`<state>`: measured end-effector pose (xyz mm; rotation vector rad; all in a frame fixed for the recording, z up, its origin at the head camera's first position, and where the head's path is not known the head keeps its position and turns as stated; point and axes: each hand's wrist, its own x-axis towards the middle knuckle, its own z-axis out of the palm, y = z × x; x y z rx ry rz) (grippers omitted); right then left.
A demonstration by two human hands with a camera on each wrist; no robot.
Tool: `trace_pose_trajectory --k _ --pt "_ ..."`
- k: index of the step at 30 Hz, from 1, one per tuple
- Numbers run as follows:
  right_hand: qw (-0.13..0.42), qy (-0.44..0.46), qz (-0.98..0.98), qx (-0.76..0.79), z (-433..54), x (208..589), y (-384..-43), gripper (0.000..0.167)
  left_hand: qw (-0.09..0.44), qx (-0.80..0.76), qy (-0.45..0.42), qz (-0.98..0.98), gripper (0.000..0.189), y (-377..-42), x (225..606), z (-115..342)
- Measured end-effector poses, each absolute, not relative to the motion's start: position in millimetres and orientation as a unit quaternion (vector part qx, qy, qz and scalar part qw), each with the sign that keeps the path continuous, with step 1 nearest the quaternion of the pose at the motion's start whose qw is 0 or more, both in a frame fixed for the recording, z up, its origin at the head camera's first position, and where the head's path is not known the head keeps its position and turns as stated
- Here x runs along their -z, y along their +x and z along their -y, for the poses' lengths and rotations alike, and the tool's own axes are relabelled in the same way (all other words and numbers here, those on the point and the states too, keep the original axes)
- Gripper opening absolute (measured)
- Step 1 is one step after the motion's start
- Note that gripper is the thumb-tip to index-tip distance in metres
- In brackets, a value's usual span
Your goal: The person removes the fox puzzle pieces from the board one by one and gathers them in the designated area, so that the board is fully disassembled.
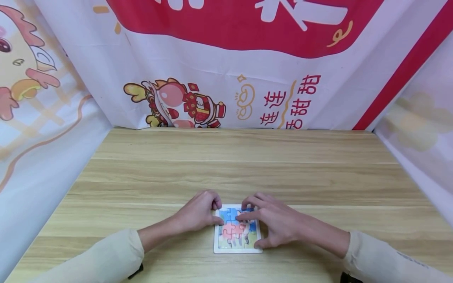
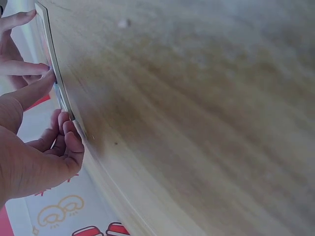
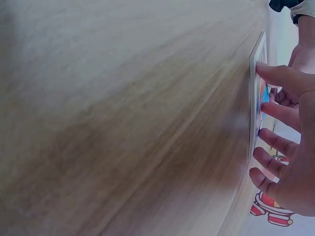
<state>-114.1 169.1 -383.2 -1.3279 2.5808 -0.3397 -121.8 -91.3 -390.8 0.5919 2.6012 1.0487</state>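
A small jigsaw puzzle (image 1: 236, 231) in a white frame lies flat on the table, its pieces fitted together in a blue, pink and green picture. My left hand (image 1: 199, 212) holds the frame at its upper left, thumb on the left border and curled fingers at the corner; the left wrist view shows this hand (image 2: 37, 152) close up. My right hand (image 1: 277, 222) spreads over the right side. Its index fingertip touches the pieces near the middle, and its thumb rests at the lower right border. In the right wrist view, the fingers of this hand (image 3: 290, 142) are spread and slightly bent.
The wood-grain table (image 1: 247, 169) stretches behind and to both sides of the puzzle. A printed cloth (image 1: 212, 59) with red and white patterns hangs along the back edge. More cloth hangs at the left (image 1: 53, 118) and right (image 1: 421, 118).
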Motion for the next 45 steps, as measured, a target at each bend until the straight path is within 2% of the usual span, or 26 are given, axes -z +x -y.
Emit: trace_pose_trajectory --k 16,25,34,45 --pt "0.117 -0.445 -0.878 0.129 -168.0 385.8 -116.5 0.078 0.132 -0.380 0.214 -0.890 0.032 -123.3 389.8 89.8" --pt "0.116 -0.445 -0.879 0.128 -167.1 385.6 -116.4 0.077 0.140 -0.409 0.208 -0.877 0.033 -125.5 392.8 91.9" --pt "0.123 -0.441 -0.878 0.139 -167.7 386.4 -117.0 0.077 0.156 -0.415 0.226 -0.867 0.024 -131.0 395.0 94.2" --pt "0.133 -0.433 -0.881 0.137 -166.9 383.4 -116.8 0.077 0.156 -0.421 0.245 -0.859 0.028 -131.1 392.8 93.4"
